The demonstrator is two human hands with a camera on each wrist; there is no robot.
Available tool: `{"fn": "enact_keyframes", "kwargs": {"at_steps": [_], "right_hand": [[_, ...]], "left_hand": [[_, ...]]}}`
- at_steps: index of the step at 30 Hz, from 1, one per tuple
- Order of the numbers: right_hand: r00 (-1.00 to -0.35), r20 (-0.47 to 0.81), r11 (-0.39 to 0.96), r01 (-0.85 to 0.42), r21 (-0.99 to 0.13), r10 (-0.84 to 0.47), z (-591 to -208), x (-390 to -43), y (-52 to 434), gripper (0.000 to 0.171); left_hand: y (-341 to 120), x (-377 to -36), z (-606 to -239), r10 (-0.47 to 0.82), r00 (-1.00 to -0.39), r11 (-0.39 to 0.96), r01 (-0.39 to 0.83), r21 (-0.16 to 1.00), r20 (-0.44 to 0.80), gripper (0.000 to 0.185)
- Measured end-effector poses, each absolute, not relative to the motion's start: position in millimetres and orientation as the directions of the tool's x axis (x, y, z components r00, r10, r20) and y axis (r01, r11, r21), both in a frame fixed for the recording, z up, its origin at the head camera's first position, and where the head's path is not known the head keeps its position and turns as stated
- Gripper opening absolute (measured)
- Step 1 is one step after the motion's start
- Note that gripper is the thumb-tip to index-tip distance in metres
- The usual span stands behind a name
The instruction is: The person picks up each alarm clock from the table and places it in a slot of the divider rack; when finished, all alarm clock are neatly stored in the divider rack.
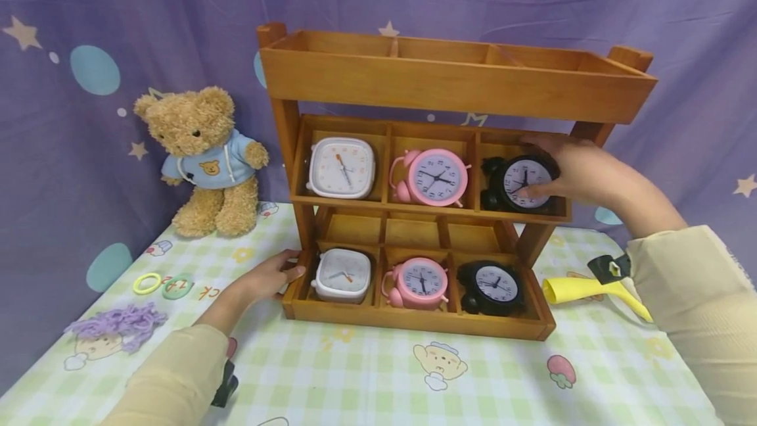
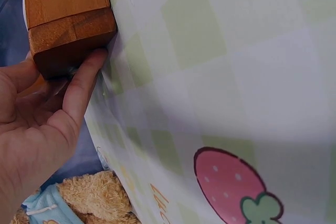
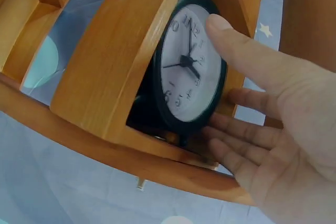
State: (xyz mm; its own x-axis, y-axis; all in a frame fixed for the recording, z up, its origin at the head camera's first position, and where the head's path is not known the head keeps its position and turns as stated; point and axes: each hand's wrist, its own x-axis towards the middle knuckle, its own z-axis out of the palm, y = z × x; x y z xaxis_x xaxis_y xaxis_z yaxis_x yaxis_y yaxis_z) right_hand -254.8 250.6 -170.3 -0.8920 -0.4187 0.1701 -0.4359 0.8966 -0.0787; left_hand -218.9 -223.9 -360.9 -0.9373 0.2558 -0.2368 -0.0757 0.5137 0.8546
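A three-tier wooden shelf [image 1: 414, 324] stands on the table. At the lower left end my left hand [image 1: 263, 281] grips its edge; the left wrist view shows thumb and fingers about the wooden end [image 2: 68, 35]. My right hand [image 1: 579, 166] holds a black alarm clock [image 1: 523, 183] in the middle tier's right compartment. In the right wrist view, the thumb lies at the rim of the clock face [image 3: 191, 61] and the fingers reach along its side. Beside it are a pink twin-bell clock [image 1: 437, 177] and a white square clock [image 1: 342, 167].
Below them, the bottom tier holds another white clock [image 1: 342, 275], pink clock [image 1: 422, 283] and black clock [image 1: 493, 286]. A teddy bear [image 1: 204, 163] sits at the left, near purple yarn [image 1: 121, 326] and rings [image 1: 146, 283]. A yellow object [image 1: 582, 289] lies right of the shelf.
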Motion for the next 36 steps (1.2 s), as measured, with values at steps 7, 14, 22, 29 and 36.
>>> {"fn": "enact_keyframes", "kwargs": {"at_steps": [7, 14, 22, 29, 36], "right_hand": [[-0.882, 0.225, 0.884, -0.449, -0.133, -0.414, -174.0, -247.1, 254.2, 0.075], [-0.829, 0.394, 0.870, -0.476, -0.126, -0.397, -190.6, -227.1, 259.4, 0.054], [-0.748, 0.551, 0.839, -0.523, -0.148, -0.370, -213.0, -207.7, 263.6, 0.041], [-0.662, 0.635, 0.797, -0.592, -0.118, -0.398, -229.1, -197.7, 265.1, 0.036], [-0.565, 0.719, 0.772, -0.632, -0.061, -0.405, -244.6, -187.4, 269.5, 0.031]], "left_hand": [[-222.9, -218.4, -361.0, 0.247, -0.940, 0.516, -0.080, 0.853, -0.237, 0.053], [-219.7, -218.1, -359.6, 0.251, -0.936, 0.548, -0.074, 0.833, -0.248, 0.054], [-214.3, -218.5, -355.4, 0.240, -0.956, 0.744, 0.070, 0.665, -0.168, 0.054], [-208.3, -217.8, -351.3, 0.211, -0.969, 0.889, 0.135, 0.437, -0.130, 0.052], [-209.4, -219.9, -338.0, 0.188, -0.980, 0.943, 0.160, 0.291, -0.070, 0.047]]}}
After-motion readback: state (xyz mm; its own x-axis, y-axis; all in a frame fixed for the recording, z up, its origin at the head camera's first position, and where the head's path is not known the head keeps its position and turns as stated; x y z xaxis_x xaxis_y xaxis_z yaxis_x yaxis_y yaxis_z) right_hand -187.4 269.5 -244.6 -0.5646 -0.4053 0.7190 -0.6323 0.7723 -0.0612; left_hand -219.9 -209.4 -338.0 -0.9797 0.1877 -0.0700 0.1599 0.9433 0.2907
